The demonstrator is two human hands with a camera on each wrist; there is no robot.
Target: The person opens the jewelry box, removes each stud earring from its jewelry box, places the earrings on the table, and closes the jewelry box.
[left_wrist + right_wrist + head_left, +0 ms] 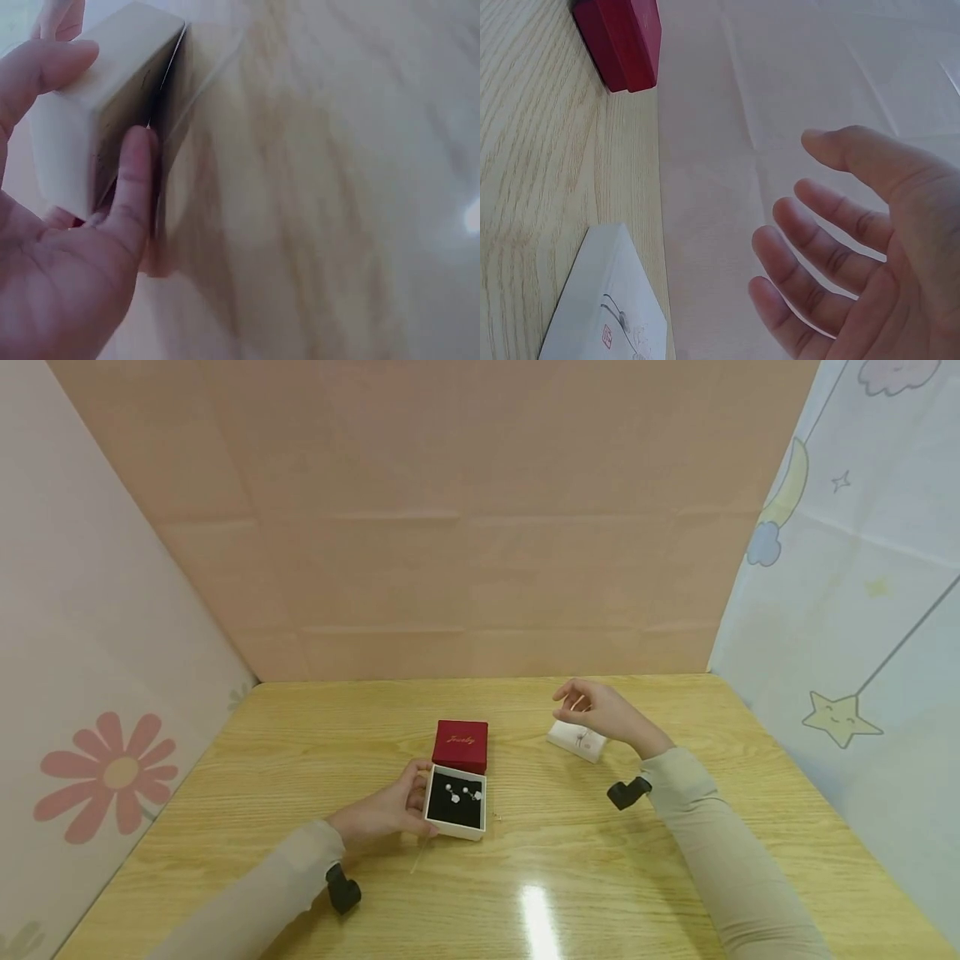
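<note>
In the head view my left hand (393, 802) grips the left side of a small white jewelry box (456, 832). Pearl-and-flower earrings (454, 794) sit on its black insert (452, 812). The left wrist view has the white box (112, 56) tilted, thumb on one side and fingers on the other; a thin clear sheet (191, 97) shows beside it. My right hand (600, 710) hovers over a white lid (581, 742) with a printed drawing. In the right wrist view its fingers (810, 232) are loosely bent, holding nothing, apart from the lid (611, 300).
Directly behind the white box stands a dark red box (460, 745) with gold lettering. A tiny item (497, 817) lies on the wooden table (330, 727) just right of the white box. Cloth walls (480, 568) close in the table at the back and sides.
</note>
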